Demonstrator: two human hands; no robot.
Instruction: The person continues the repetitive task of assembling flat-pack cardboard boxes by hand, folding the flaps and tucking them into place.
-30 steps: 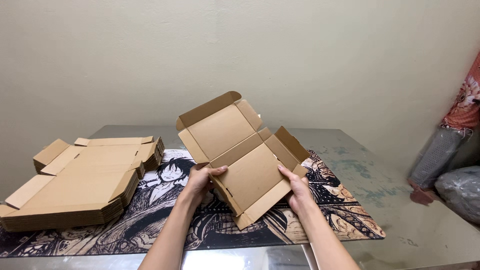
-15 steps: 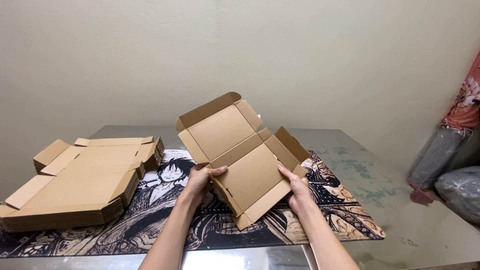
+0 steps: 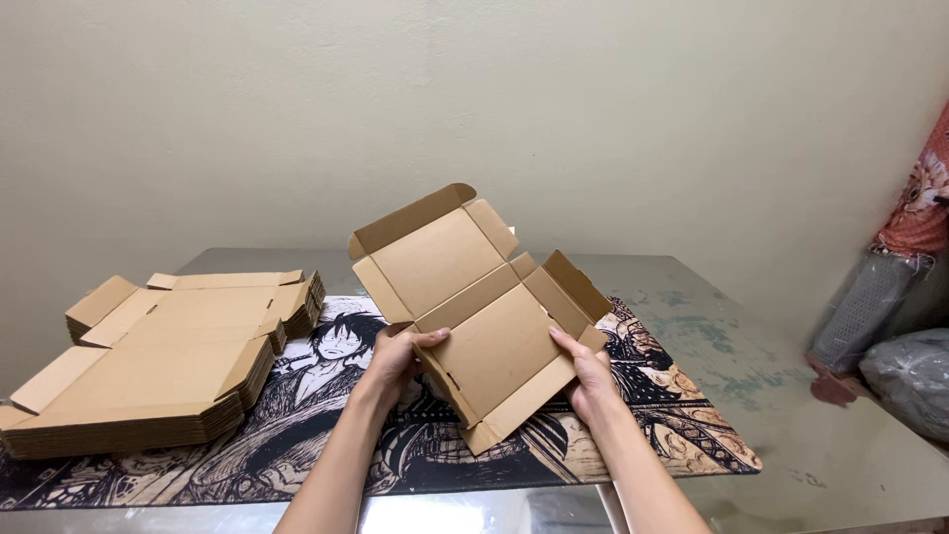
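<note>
A brown cardboard mailer box [image 3: 474, 307], partly folded, is held tilted above the mat in front of me. My left hand [image 3: 400, 361] grips its left side wall, thumb on the inner panel. My right hand [image 3: 590, 374] holds the right edge, fingers under the side flap. The lid panel stands up at the back with its small flaps open.
A stack of flat, unfolded cardboard blanks [image 3: 158, 356] lies at the left on a printed cartoon desk mat [image 3: 672, 415]. The mat covers a shiny metal table [image 3: 771, 326]. A grey bag [image 3: 914, 381] and a rolled item stand at the far right by the wall.
</note>
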